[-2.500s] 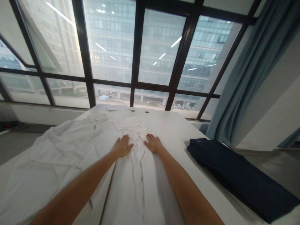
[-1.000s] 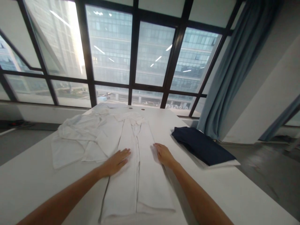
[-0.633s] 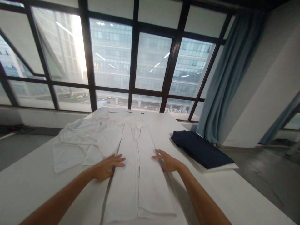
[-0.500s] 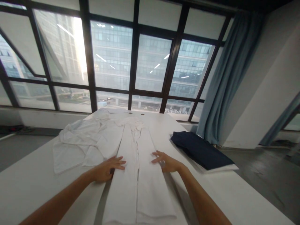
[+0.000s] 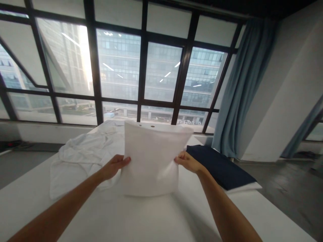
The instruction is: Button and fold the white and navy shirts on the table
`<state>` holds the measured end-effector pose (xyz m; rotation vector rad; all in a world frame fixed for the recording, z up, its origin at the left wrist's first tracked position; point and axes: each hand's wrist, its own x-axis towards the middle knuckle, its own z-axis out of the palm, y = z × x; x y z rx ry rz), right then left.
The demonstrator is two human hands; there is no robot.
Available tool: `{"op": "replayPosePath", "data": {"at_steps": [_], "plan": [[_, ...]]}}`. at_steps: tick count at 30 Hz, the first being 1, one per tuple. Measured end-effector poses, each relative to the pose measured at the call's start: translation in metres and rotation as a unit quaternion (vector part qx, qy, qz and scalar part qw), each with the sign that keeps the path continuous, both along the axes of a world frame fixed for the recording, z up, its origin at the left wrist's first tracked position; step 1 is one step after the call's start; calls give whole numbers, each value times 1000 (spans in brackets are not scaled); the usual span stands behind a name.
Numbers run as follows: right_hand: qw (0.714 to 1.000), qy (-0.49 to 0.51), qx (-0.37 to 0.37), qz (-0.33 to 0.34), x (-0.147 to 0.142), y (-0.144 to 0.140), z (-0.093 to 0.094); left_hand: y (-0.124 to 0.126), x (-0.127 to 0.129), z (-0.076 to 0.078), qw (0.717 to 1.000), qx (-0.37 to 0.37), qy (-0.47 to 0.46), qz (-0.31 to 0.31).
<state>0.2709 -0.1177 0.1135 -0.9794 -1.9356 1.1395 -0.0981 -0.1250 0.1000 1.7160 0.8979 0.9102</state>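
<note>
In front of me a folded white garment [image 5: 151,158], perhaps a shirt, is raised off the table as a broad, nearly square panel. My left hand [image 5: 114,166] pinches its left edge, thumb on the near face. At about the same height, my right hand [image 5: 188,161] grips the right edge, and the cloth creases slightly there. The panel's top edge sags in the middle and flares out to the right. Its lower edge hangs just over or touches the tabletop; I cannot tell which. What lies behind the panel is hidden.
Crumpled white cloth [image 5: 83,151] lies on the white table [image 5: 141,218] to the left. A folded navy cloth [image 5: 222,166] rests on something white at the right edge. Windows [image 5: 118,67] and a blue curtain [image 5: 242,90] stand beyond.
Earlier the garment lay flat as a long strip, its edges meeting down the middle, with my open hands at its sides. Now both hands grip it and hold its panel up.
</note>
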Motion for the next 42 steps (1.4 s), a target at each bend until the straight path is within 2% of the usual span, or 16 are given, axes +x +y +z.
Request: {"op": "replayPosePath", "data": {"at_steps": [2, 4, 6, 9, 12, 15, 17, 20, 23, 25, 26, 29, 32, 35, 37, 42], "plan": [[999, 6, -39, -22, -5, 26, -9, 27, 6, -1, 999, -15, 36, 36], [992, -40, -95, -77, -10, 49, -25, 52, 10, -12, 991, -52, 104, 64], [972, -132, -136, -139, -15, 66, -46, 74, 11, -30, 968, -103, 207, 93], [939, -247, -127, -204, -20, 82, -71, 97, 10, -55, 922, -122, 343, 133], [925, -292, -82, -230, -23, 87, -79, 111, 11, -63, 904, -70, 389, 164], [929, -274, -39, -244, -24, 84, -75, 113, 13, -61, 897, 46, 393, 200], [936, -242, -35, -254, -22, 80, -73, 110, 13, -61, 894, 97, 384, 209], [921, -281, -43, -267, -20, 69, -72, 98, 12, -61, 888, 84, 412, 189], [868, -396, -15, -297, -28, 51, -69, 78, 17, -56, 842, 90, 483, 222], [837, -440, 51, -320, -42, 35, -65, 59, 27, -51, 804, 177, 509, 250], [832, -447, 96, -315, -51, 26, -63, 49, 34, -51, 795, 238, 506, 237], [847, -436, 212, -219, -76, -3, -65, 17, 55, -62, 805, 377, 447, 104], [862, -436, 227, -127, -88, -25, -80, -7, 64, -90, 820, 381, 427, 21], [872, -437, 192, -107, -85, -37, -96, -18, 59, -115, 829, 359, 428, 20], [879, -433, 171, -109, -79, -41, -101, -22, 51, -124, 834, 354, 423, 23], [884, -435, 133, -113, -68, -43, -99, -25, 34, -122, 839, 330, 432, 37]]}}
